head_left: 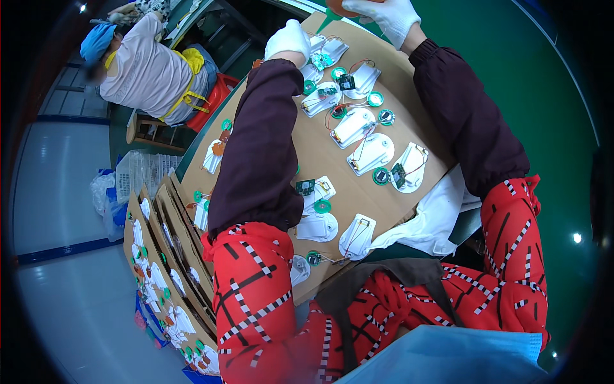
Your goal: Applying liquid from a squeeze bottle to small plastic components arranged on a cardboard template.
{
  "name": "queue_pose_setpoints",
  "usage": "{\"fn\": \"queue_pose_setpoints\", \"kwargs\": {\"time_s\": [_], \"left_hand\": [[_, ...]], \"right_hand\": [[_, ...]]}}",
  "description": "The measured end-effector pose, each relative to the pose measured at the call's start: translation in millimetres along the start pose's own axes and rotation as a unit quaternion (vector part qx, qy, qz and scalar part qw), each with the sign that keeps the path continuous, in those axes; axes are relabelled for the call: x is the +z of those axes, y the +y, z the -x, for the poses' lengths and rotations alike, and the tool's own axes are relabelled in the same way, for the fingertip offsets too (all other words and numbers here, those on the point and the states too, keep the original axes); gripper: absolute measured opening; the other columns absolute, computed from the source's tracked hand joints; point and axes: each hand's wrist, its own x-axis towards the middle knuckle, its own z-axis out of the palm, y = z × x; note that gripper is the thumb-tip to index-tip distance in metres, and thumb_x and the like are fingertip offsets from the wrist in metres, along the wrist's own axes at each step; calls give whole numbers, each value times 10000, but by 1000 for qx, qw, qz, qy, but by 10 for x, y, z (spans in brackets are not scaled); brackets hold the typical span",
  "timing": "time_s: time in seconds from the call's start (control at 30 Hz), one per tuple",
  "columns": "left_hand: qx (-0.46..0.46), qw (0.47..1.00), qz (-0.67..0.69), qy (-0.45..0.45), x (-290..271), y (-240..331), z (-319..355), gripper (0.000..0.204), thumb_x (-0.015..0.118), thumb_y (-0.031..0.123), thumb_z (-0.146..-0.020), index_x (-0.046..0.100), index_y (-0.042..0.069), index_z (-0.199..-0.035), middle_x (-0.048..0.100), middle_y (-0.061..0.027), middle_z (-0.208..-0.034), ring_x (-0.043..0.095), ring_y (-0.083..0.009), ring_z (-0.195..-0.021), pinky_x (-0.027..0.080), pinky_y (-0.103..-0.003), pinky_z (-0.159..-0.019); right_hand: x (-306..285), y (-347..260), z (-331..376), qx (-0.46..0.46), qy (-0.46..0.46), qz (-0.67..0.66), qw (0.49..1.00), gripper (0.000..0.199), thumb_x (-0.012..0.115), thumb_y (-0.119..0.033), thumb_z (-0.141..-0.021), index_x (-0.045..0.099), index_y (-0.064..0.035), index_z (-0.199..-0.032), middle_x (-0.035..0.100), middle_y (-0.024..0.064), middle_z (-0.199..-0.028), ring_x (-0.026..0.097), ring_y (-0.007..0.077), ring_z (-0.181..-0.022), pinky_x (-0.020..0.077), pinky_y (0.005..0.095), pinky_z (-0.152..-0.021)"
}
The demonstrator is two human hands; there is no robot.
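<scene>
Both my hands wear white gloves and reach to the far edge of a brown cardboard sheet (384, 198). My right hand (391, 19) is closed around an orange-brown object with a tapered green tip (328, 20), cut off by the top edge; its exact kind does not show. Beside a white plastic housing (334, 48) with a green circuit board (322, 61), my left hand (289, 41) is curled, its fingertips hidden. Similar white housings (371, 153) lie over the sheet, wired to green circuit boards (398, 175) and round green-rimmed parts (375, 99).
At the left, several cardboard sheets (182, 217) stand stacked on edge, carrying like parts. A white cloth (422, 217) lies by the sheet's near right edge. Another person (153, 77) sits on a red chair (220, 96) at the upper left, near a white plastic crate (144, 173).
</scene>
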Motion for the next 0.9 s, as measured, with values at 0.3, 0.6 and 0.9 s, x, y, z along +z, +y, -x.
{"fn": "queue_pose_setpoints", "kwargs": {"time_s": [0.3,0.6,0.9], "left_hand": [[18,1000,-23,6,1,92,-37,336,555,256,-913,566,27,-1159,681,-219,-1086,669,-357,-1018,515,-461,-876],[38,998,-44,-26,21,93,-79,363,613,312,-884,657,90,-1167,690,-171,-1103,668,-323,-1033,525,-427,-878],[57,993,-82,-62,22,78,-62,493,690,462,-821,676,113,-1168,699,-152,-1064,678,-306,-975,536,-394,-856]], "right_hand": [[180,-16,3,-38,-53,319,946,642,841,-451,-640,611,-103,-1128,674,122,-1036,652,281,-955,510,349,-855],[258,-56,48,-5,-18,331,943,620,843,-449,-649,600,-103,-1102,673,139,-1066,651,307,-996,508,361,-869],[303,-57,36,-20,-42,371,927,556,830,-443,-669,617,-100,-1051,673,143,-1022,650,321,-966,509,372,-852]]}}
